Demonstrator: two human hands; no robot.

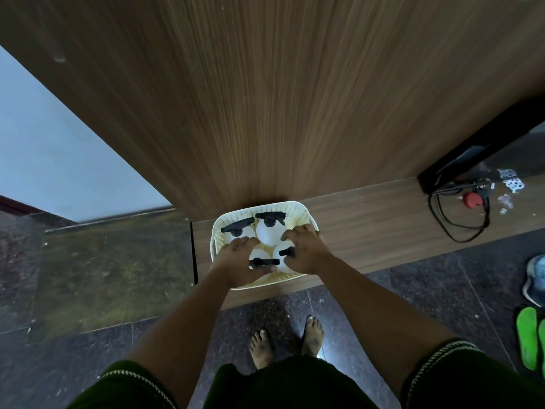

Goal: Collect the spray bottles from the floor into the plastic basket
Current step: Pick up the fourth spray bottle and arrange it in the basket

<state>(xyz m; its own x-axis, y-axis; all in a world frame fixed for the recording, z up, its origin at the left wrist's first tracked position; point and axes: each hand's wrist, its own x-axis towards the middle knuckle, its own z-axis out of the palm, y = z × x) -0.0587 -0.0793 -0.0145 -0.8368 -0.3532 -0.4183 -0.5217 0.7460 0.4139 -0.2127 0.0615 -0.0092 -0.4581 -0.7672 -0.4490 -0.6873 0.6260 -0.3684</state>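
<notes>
Spray bottles [269, 236], four that I count, stand inside the plastic basket [295, 206] on the wooden ledge. Your left hand [240, 261] and right hand [305, 250] rest over them, grip unclear (fingers hidden). Probably light, slick plastic; grab the necks.

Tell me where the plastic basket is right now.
In the head view the plastic basket sits centre frame on a low wooden ledge against the wood panel, holding four spray bottles.
</notes>
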